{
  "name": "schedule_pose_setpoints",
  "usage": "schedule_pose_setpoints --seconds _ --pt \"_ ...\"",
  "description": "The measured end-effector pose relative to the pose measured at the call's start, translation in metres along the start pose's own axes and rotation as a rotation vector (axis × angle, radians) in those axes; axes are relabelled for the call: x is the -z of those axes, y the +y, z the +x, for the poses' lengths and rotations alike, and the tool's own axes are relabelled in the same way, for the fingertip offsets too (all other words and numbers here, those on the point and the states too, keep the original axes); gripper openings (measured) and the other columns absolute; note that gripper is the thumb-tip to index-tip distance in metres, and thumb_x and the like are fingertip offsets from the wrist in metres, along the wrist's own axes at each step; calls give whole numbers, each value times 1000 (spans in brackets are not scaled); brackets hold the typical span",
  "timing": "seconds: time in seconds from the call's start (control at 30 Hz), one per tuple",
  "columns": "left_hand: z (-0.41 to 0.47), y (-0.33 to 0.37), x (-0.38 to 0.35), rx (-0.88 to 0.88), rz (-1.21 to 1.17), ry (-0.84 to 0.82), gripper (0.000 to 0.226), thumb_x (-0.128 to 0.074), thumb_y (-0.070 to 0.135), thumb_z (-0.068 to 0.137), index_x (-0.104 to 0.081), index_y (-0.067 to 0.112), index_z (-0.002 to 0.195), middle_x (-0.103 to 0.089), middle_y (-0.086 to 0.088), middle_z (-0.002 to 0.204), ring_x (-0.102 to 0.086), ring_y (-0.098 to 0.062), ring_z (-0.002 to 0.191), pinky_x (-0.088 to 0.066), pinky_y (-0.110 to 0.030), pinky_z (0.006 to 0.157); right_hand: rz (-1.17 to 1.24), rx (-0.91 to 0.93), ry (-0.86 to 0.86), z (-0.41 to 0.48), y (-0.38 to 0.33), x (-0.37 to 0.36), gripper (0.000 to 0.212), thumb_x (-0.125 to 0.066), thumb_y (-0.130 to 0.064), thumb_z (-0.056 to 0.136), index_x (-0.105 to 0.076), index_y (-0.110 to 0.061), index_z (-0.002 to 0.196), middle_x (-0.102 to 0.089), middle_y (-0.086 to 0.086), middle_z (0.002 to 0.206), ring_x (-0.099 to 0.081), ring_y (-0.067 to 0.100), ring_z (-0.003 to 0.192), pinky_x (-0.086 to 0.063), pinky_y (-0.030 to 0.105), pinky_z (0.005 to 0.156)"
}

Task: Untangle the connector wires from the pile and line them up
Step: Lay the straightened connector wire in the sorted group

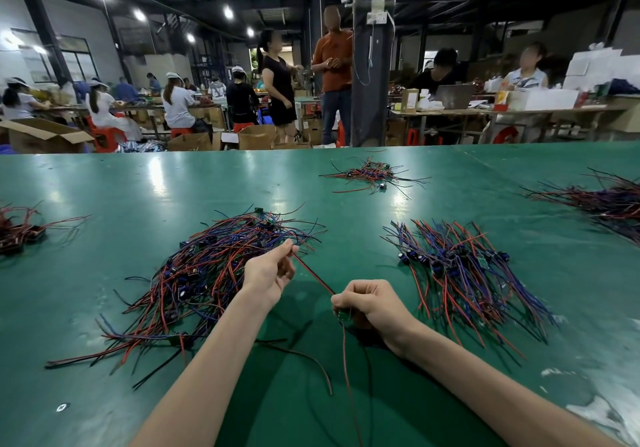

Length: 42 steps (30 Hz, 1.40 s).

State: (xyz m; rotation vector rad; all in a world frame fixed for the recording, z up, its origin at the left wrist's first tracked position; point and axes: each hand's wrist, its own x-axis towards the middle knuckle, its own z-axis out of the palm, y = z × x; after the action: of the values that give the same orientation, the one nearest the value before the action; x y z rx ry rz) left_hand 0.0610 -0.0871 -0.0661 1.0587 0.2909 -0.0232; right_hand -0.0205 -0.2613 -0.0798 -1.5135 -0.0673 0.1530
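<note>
Where the hands meet: one red wire point(313, 273) runs straight between them, raised off the green table point(138, 186).
Left hand point(268, 275): thumb and forefinger pinch the wire's far end, at the near edge of the tangled pile point(204, 273).
Right hand point(372, 302): fingers are curled round a small green board point(346, 315) at the wire's near end. A red and a black lead point(344, 360) hang from it toward the camera.
Hands, spacing: apart, joined only by the wire.
Tangled pile: lies left of the left hand, with red, blue and black strands crossing every way.
Lined-up bunch point(460, 273): lies right of the right hand, not touching it. Its strands are roughly parallel.
Loose black wire point(304, 354): one, curved on the table between the forearms.
Count, heaps: five. These are the tangled pile, the lined-up bunch, a small far heap point(370, 174), a right-edge heap point(606, 204) and a left-edge heap point(17, 230).
Count, strands per heap: too dense to tell.
Count, held wires: one.
</note>
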Motion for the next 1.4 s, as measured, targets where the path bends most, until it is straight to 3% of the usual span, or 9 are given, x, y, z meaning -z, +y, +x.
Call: schedule_pose_setpoints --seconds 0.1,0.17,0.27,0.4,0.6,0.8,1.0,1.27,1.4 --pt "-6 -1 -3 46 -48 -98 25 -68 21 83 -66 -3 90 -70 -5 72 -57 -4 49 -51 -16 49 32 25 15 1 0 0 27 -68 -8 83 -60 -10 57 -39 -1 43 -23 7 34 -17 14 37" --pt "-12 -7 -9 78 40 -193 37 -68 27 81 -64 -5 99 -72 -8 86 -58 -4 52 -51 -16 49 58 50 48 3 -2 0 24 -68 -8 83 -61 -7 60 -44 3 49 -24 6 36 -18 15 36" --pt "-25 -19 -19 116 230 -369 34 -69 25 75 -66 -2 95 -72 -4 76 -57 -3 51 -50 -13 49 62 68 124 6 -4 4 24 -67 -7 83 -62 -7 60 -45 9 58 -27 7 38 -20 16 36" --pt "-37 -29 -25 90 341 -505 26 -74 22 63 -70 4 81 -66 -1 65 -52 -4 50 -46 -13 52 77 50 164 9 -2 8 31 -64 -3 85 -58 -11 55 -42 2 49 -30 5 35 -21 16 34" --pt "-37 -29 -27 9 346 -418 14 -75 16 72 -64 8 72 -63 0 58 -46 -6 46 -41 -16 52 41 53 127 9 -3 6 25 -66 -6 84 -57 -9 61 -41 -5 42 -28 5 35 -20 16 37" --pt "-29 -10 -22 9 125 -249 13 -67 8 84 -60 3 74 -60 2 50 -47 -4 39 -42 -12 42 44 47 38 7 -1 2 16 -68 -5 82 -60 0 69 -39 -4 42 -24 4 36 -19 15 37" --pt "-19 9 -9 56 52 -79 20 -69 15 84 -60 2 71 -52 1 44 -44 -5 37 -39 -12 37 -33 50 -3 2 -3 0 16 -69 -8 81 -62 -2 68 -44 18 71 -24 10 44 -15 18 41" --pt "-11 9 -3 150 -92 -49 26 -60 17 91 -57 1 71 -49 1 44 -43 -5 33 -39 -13 36 -60 53 -44 -1 -5 -1 18 -69 -8 81 -63 -5 65 -38 8 58 -23 13 46 -15 21 42" --pt "-12 3 -5 127 -130 -21 22 -65 19 88 -60 3 75 -59 -3 56 -48 -5 41 -43 -15 38 -52 33 -26 -2 -6 2 16 -70 -14 82 -66 -7 68 -45 3 47 -34 9 36 -25 15 37"
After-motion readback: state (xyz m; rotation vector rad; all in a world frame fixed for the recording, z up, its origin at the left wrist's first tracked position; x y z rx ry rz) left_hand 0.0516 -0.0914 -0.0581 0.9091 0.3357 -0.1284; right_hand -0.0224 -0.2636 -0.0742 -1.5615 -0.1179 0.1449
